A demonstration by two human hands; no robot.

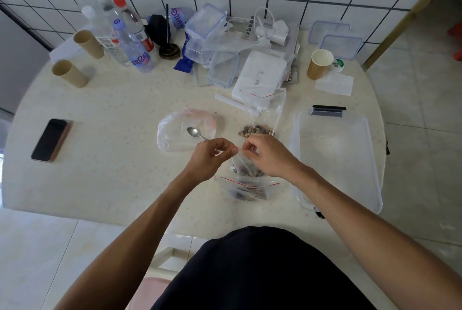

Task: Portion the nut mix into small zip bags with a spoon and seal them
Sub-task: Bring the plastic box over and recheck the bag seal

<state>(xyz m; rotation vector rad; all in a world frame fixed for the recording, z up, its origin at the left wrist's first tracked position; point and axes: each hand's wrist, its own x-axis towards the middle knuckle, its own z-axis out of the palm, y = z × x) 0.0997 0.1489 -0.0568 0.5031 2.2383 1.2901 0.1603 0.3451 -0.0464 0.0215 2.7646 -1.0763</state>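
Head view shows both hands meeting over the middle of the counter point(100, 99), toward its near edge. The left hand point(211, 153) and right hand point(268, 153) each pinch the top strip of a small zip bag point(246, 166), fingers curled, thumbs pressed against forefingers; each grip is closed on the bag's mouth, which is stretched between them. The bag hangs just below and between the two grips, with a dark clump of nut mix in its bottom.

A second filled bag point(247, 188) lies flat just nearer the edge, its red strip showing. The larger supply bag point(265, 119) of nuts stands just beyond the right hand. The spoon point(196, 132) rests on a crumpled plastic bag point(185, 129), its handle reaching to the left hand.

The film looks thin, limp and slippery, and the load light but loose, so the stiffer zip strip is probably the best place to hold; squeezing lower down could crush or spill nuts.
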